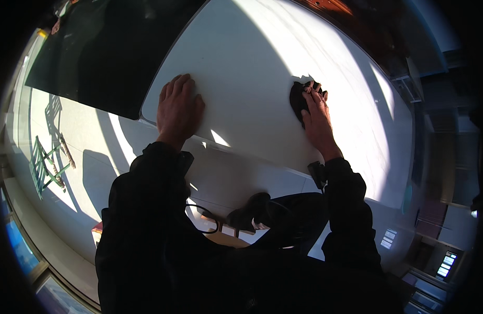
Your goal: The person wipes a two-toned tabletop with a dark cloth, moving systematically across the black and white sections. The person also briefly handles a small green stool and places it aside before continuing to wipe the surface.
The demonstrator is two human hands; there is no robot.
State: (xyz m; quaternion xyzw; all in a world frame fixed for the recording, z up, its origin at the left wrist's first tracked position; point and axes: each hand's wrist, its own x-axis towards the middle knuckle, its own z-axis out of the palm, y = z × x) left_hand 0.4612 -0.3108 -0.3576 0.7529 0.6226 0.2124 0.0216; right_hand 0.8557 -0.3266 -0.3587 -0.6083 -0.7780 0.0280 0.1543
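Note:
My left hand (179, 106) rests palm down near the left end of a white table (241, 90), its thumb a little apart from the fingers and nothing seen in it. Farther right, my right hand (319, 117) lies over a small dark crumpled thing (298, 98), perhaps a cloth or a glove, on the same tabletop. Its fingertips cover the right part of that dark thing; whether they grip it or only press on it cannot be told. Both wrists are in dark sleeves, with a small black device at each cuff.
A large black panel or cover (108, 51) adjoins the table's left end. On the sunlit floor at the left stands a green folding stool (49, 165). Reddish-brown furniture (335, 6) is beyond the far edge. Bright sunlight and shadow cross the tabletop.

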